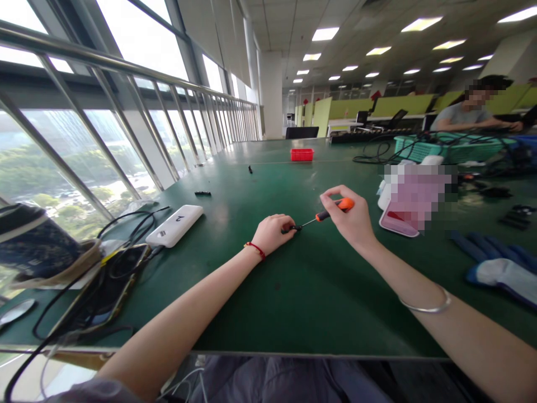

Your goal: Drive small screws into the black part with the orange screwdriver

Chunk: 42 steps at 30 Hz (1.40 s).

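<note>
My right hand (pixel 351 218) is closed round the orange and black handle of a screwdriver (pixel 335 209). Its thin metal shaft slants down to the left, and the tip meets or nearly meets a small black part (pixel 297 228) on the green tabletop. Fingers of my left hand (pixel 274 230) pinch that small black part from the left and hold it low against the table. What kind of part it is cannot be made out at this size. Farther off lie a short black strip (pixel 203 193) and a tiny black piece (pixel 250 169).
Left of my arms are a white power bank (pixel 176 225), black cables and a phone (pixel 113 285). A red basket (pixel 302 155) stands ahead. On the right are a pink-lidded box (pixel 398 221), blue-and-white gloves (pixel 503 274) and a green basket (pixel 457 146). Another person (pixel 470 112) sits beyond.
</note>
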Available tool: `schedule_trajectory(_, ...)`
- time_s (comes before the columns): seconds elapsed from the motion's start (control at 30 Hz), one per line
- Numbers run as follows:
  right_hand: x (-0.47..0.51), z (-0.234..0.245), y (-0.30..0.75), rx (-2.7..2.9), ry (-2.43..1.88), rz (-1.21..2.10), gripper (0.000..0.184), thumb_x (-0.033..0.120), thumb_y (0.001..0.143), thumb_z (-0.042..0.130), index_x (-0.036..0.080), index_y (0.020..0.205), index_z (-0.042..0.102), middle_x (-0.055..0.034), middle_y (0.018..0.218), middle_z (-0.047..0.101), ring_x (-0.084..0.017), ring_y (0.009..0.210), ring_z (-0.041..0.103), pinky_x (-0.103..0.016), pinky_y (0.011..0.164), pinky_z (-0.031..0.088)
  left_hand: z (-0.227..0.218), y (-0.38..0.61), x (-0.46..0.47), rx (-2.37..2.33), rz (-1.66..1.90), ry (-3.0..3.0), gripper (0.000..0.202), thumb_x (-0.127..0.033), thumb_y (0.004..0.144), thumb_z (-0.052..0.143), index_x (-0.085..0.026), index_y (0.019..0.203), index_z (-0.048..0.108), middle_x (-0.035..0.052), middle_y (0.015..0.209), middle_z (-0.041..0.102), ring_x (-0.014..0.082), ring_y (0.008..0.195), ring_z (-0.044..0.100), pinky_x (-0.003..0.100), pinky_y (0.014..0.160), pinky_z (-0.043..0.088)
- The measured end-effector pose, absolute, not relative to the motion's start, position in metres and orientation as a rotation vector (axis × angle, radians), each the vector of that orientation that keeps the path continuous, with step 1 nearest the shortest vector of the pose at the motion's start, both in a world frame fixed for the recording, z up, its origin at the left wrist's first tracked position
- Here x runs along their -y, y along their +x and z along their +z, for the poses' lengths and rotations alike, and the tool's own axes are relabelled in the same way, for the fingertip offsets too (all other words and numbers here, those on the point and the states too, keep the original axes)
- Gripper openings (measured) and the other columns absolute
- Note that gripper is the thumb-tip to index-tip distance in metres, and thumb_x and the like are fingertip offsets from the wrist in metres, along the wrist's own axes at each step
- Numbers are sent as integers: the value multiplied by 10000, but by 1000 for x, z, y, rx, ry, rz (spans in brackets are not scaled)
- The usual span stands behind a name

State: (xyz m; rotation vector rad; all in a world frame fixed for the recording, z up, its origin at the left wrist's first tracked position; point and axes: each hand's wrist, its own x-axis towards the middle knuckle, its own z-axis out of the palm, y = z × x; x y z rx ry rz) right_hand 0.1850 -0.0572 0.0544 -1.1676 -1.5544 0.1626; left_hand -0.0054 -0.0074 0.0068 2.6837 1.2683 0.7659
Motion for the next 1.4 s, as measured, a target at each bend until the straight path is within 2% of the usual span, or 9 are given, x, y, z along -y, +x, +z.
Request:
schedule_trajectory(0.07,56,54,186,1579,-1107,183,141,330,764,546,218,846,563,9,713,573,-129,566,504,-274,598,409,7,-5,8,-1269,767,2678,139,-279,791,544,-203,843,648,-1,792,640,147,761,588,251,694,450)
schedule_trajectory(0.23,53,51,188,1567,-1051,203,349,267,719,563,224,1057,487,26,716,550,-150,629,533,-284,634,430,8,-5,8,-1273,765,2667,141,-285,786,554,-203,847,651,1,800,643,148,760,589,252,690,450)
schedule_trajectory(0.43,56,54,185,1592,-1119,262,170,374,779,547,206,790,566,28,605,522,-122,517,480,-270,570,394,7,-6,7,-1254,777,2671,133,-267,781,553,-200,842,650,-4,791,639,145,758,584,250,688,441)
schedule_trajectory(0.63,54,52,186,1580,-1035,207,344,265,692,608,216,1018,513,30,704,553,-130,579,505,-257,574,405,6,-6,6,-1256,783,2672,134,-276,780,556,-199,842,646,-6,788,639,142,749,585,246,681,439)
schedule_trajectory(0.83,54,53,187,1604,-1093,290,154,358,778,563,205,780,572,24,638,550,-120,541,515,-258,582,395,7,-6,7,-1261,777,2673,122,-261,776,557,-203,837,645,-9,788,640,141,761,586,242,686,439)
schedule_trajectory(0.93,51,51,189,1621,-1045,311,151,288,744,588,202,866,567,40,625,507,-112,529,483,-249,564,390,7,-5,7,-1269,776,2674,129,-274,783,555,-201,838,646,-9,787,640,140,753,585,243,683,436)
schedule_trajectory(1.07,47,49,192,1558,-1044,324,366,275,703,620,212,1043,501,51,665,502,-119,549,493,-254,579,405,8,-6,8,-1283,767,2679,128,-274,785,558,-199,836,647,-10,781,638,137,742,583,245,677,433)
schedule_trajectory(1.27,50,55,190,1573,-1131,344,207,403,792,537,198,798,570,33,581,515,-126,539,508,-268,606,396,9,-6,10,-1294,748,2713,123,-265,792,555,-206,839,652,-5,782,637,140,751,581,248,684,433)
schedule_trajectory(1.4,52,57,189,1630,-1071,359,189,307,750,565,206,909,553,49,597,488,-118,529,475,-257,586,396,10,-7,10,-1315,741,2708,130,-275,800,550,-202,836,651,-4,780,634,140,743,582,252,684,435)
